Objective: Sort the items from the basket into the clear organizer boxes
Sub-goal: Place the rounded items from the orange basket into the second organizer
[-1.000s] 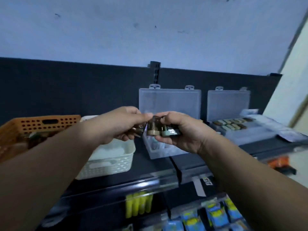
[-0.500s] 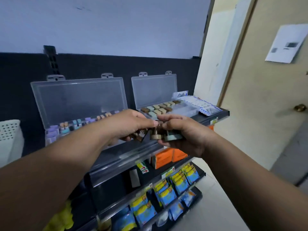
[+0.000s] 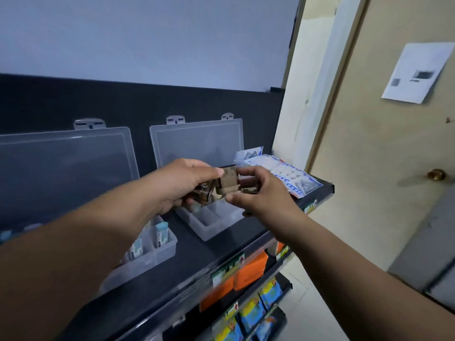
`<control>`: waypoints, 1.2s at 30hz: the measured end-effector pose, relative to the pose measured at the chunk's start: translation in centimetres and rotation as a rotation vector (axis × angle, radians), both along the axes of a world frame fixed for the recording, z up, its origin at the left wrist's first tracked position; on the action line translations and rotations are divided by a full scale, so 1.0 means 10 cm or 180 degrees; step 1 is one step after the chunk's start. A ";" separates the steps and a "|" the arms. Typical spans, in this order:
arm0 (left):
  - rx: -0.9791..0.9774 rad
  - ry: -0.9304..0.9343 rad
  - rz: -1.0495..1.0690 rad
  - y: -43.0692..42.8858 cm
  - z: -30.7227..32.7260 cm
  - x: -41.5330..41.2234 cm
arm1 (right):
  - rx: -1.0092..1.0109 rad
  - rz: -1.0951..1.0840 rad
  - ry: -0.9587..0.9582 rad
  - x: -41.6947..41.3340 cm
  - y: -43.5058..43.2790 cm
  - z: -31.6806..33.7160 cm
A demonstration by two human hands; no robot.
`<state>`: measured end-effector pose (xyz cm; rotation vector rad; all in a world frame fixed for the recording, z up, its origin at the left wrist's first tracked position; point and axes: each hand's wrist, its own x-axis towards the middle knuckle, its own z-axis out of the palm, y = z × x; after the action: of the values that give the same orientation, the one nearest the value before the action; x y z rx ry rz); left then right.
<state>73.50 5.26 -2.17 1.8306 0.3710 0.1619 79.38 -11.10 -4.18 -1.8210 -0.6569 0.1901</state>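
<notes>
Both hands meet on the small brown pieces (image 3: 227, 184). My left hand (image 3: 182, 183) curls its fingers round the ones at 9 o'clock of the cluster, thumb pressed on top. My right hand (image 3: 258, 193) pinches the upright square one in the middle, forefinger above and thumb below; blur hides how many more sit against that palm.

Half a second ago the cluster hung out in front of the shelf edge. Now it is over the right organizer box (image 3: 211, 227), whose open compartments show at 6 o'clock of my hands, with its raised lid (image 3: 197, 143) at 12. My grip on both sides is unchanged.

At 8 o'clock, near it on the same black shelf (image 3: 221, 244), stands the left organizer box (image 3: 170, 244) with blue-capped tubes (image 3: 161, 232) upright in its end compartments. At 3 o'clock, just beside my right hand, lies a white and blue packet (image 3: 283, 175). Further that way is a door (image 3: 394, 168) with a paper sheet (image 3: 416, 72) stuck on it.
</notes>
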 end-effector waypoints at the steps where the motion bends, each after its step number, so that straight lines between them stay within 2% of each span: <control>1: -0.0079 0.0016 -0.0006 0.03 0.01 0.11 | 0.0022 -0.0046 -0.0097 0.11 0.07 -0.01; 5: -0.0422 0.0121 0.0125 0.12 -0.01 0.38 | -0.0151 -0.0314 -0.0644 0.46 0.23 -0.06; 11: -0.1043 0.0385 0.0668 0.25 -0.05 0.70 | -0.0579 -0.0428 -0.1291 0.86 0.51 -0.05; 17: -0.1461 0.0395 0.1116 0.32 -0.04 0.90 | -0.0323 -0.0059 -0.1409 1.29 0.77 -0.08; 20: -0.1368 0.0412 0.1269 0.29 -0.03 1.04 | -0.0121 0.0193 -0.1328 1.53 0.81 -0.09; 24: -0.1361 0.0206 0.1344 0.14 0.02 1.30 | 0.0131 0.0757 -0.0846 2.00 0.77 -0.02; 26: -0.1121 0.0084 0.1411 0.05 0.04 1.43 | 0.0109 0.0874 -0.0730 2.27 0.72 0.01; 31: -0.0236 -0.0115 0.1790 -0.13 0.00 1.79 | -0.0350 0.1220 -0.0973 2.91 0.59 0.04; 36: 0.0022 0.0345 0.1797 -0.26 -0.07 2.07 | -0.1099 0.1750 -0.1442 3.29 0.55 0.04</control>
<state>94.17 2.62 -2.89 1.7042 0.9603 0.4521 112.30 -5.61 -3.80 -1.9888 -1.5222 0.2687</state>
